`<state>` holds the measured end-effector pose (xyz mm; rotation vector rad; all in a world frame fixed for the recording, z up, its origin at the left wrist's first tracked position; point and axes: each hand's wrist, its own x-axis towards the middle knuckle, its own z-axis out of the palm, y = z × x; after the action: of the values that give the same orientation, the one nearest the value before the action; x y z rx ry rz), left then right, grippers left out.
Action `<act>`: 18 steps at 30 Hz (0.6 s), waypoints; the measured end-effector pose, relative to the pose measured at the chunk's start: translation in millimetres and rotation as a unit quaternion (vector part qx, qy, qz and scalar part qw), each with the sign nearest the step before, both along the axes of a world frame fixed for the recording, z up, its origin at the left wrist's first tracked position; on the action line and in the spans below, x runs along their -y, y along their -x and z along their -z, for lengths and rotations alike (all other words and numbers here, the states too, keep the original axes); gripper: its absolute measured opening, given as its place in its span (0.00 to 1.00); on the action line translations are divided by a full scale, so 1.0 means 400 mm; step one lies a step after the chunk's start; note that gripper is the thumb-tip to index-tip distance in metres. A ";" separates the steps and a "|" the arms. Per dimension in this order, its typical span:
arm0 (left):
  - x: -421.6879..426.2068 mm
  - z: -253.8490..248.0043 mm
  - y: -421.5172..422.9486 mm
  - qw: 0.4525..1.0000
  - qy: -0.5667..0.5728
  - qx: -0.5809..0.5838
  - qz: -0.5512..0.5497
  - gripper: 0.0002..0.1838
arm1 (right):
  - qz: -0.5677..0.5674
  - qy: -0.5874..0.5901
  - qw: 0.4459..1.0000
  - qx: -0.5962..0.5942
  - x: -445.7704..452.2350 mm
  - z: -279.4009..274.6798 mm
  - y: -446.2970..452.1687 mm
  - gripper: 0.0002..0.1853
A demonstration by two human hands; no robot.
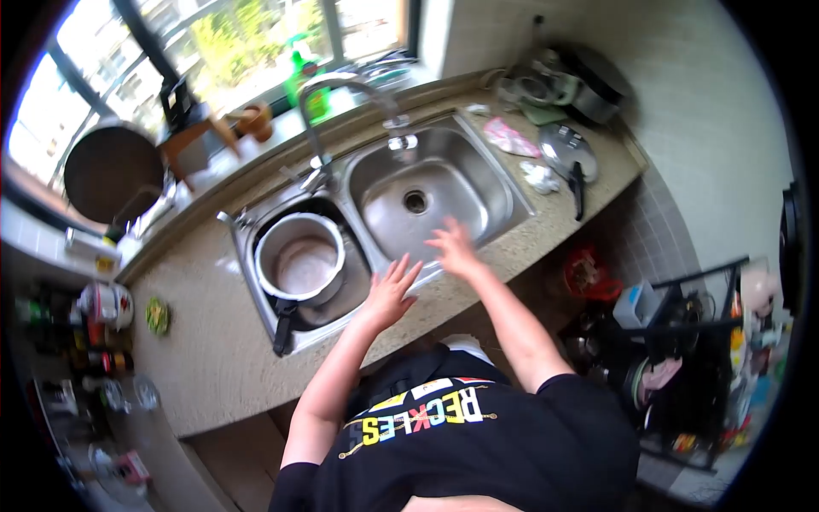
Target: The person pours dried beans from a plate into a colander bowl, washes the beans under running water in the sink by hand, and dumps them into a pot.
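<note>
My left hand is over the front rim of the double sink, near the divider, with its fingers spread and nothing in it. To its right, my right hand reaches over the front edge of the right basin, fingers apart and slightly blurred. In the left basin stands a metal pressure cooker pot without its lid, its black handle pointing to the front. A chrome faucet arches up behind the basins. Neither hand touches the pot.
On the counter to the right lie a pressure cooker lid, a pink bag and a crumpled white bag. A green spray bottle stands on the windowsill. A small green item sits on the left counter. A black rack stands lower right.
</note>
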<state>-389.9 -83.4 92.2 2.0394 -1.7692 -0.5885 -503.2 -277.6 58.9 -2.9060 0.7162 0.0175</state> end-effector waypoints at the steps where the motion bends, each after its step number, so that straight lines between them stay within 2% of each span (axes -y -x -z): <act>1: 0.008 0.000 0.024 0.998 -0.009 0.058 -0.033 0.40 | 0.049 -0.330 0.918 0.213 -0.008 0.030 0.028 0.19; 2: 0.014 0.007 0.040 0.991 -0.010 0.117 -0.062 0.40 | 0.086 -0.570 0.764 0.292 -0.008 0.009 0.063 0.19; 3: 0.007 0.037 0.042 0.989 0.051 0.105 -0.086 0.41 | 0.167 -0.661 0.668 0.298 -0.018 -0.026 0.125 0.19; 4: -0.002 0.070 0.047 0.984 0.110 0.086 -0.107 0.42 | 0.105 -0.526 0.774 0.336 -0.010 -0.011 0.188 0.19; 6: -0.037 0.073 0.093 0.978 0.069 0.154 -0.120 0.42 | 0.135 -0.284 0.919 0.237 -0.006 -0.073 0.354 0.18; 8: -0.058 0.081 0.129 0.983 0.064 0.135 -0.107 0.41 | 0.218 -0.446 0.799 0.339 -0.002 -0.025 0.496 0.18; 9: -0.062 0.085 0.154 0.985 0.088 0.112 -0.099 0.40 | 0.227 -0.478 0.744 0.408 -0.021 -0.015 0.570 0.16; 10: -0.066 0.091 0.184 0.986 0.108 0.087 -0.092 0.39 | 0.246 -0.519 0.716 0.397 -0.037 -0.009 0.650 0.16; 12: -0.059 0.110 0.258 0.988 0.130 0.033 -0.081 0.37 | 0.287 -0.402 0.805 0.329 -0.102 0.017 0.793 0.15; 13: -0.049 0.122 0.305 0.988 0.141 0.010 -0.069 0.35 | 0.313 -0.382 0.813 0.308 -0.141 0.041 0.861 0.16; 14: -0.031 0.133 0.360 0.989 0.143 0.006 -0.046 0.35 | 0.337 -0.365 0.820 0.283 -0.186 0.066 0.931 0.16; 16: -0.005 0.153 0.463 0.990 0.144 -0.009 0.007 0.34 | 0.388 -0.380 0.796 0.266 -0.283 0.094 1.053 0.17; 17: 0.019 0.125 0.541 0.991 0.128 -0.020 0.041 0.32 | 0.390 -0.385 0.791 0.272 -0.330 0.109 1.114 0.17; 18: 0.039 0.125 0.611 0.991 0.095 -0.078 0.054 0.31 | 0.401 -0.429 0.772 0.244 -0.369 0.121 1.173 0.18</act>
<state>-634.3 -99.0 42.3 1.7310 -1.7791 -0.5700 -972.4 -129.9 10.4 -1.4799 1.3156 -0.3793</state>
